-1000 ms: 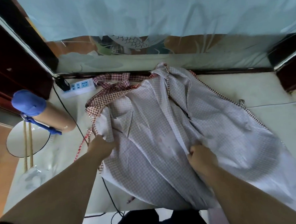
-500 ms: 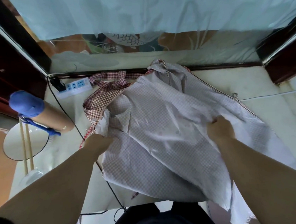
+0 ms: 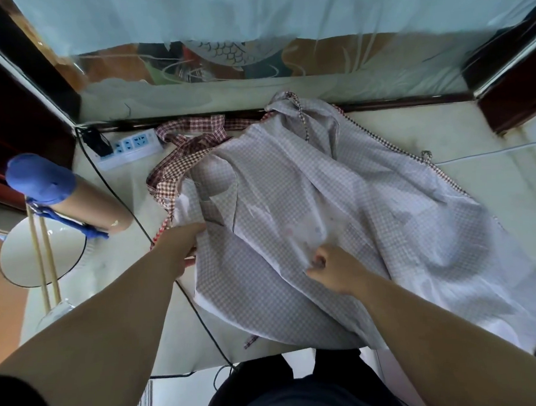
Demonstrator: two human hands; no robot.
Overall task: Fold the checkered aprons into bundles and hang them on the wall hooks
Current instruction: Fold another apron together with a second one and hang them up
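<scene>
Both hands hold the checkered apron point(image 3: 338, 199) lying crumpled across the table point(image 3: 461, 130): the left hand point(image 3: 182, 247) curls its fingers round the left edge to anchor it, while the right hand point(image 3: 332, 269) pinches a near-middle fold, probably to draw it over.

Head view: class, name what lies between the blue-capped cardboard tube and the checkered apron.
A black cable runs across the pale tabletop between the cardboard tube and the checkered apron, as the head view shows.
</scene>
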